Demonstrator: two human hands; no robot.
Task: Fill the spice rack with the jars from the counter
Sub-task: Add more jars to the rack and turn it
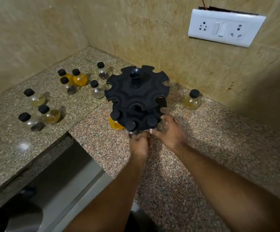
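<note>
A black two-tier spice rack [136, 91] stands on the granite counter [202, 148] near the wall corner. Its upper tier has bare slots; the lower tier holds three black-capped jars, one with orange contents [115, 123]. My left hand [139, 144] grips a clear jar [132, 131] at the front of the lower tier. My right hand [171, 131] holds the neighbouring clear jar [153, 124] on the right side of that tier. Several loose glass jars with black caps stand on the counter to the left, among them an orange one [79, 78] and a pale one [34, 97].
One yellowish jar [192, 100] stands alone to the right of the rack near the wall. A white socket and switch plate [224, 27] is on the right wall. The counter's front edge drops to a steel surface [65, 181] at lower left.
</note>
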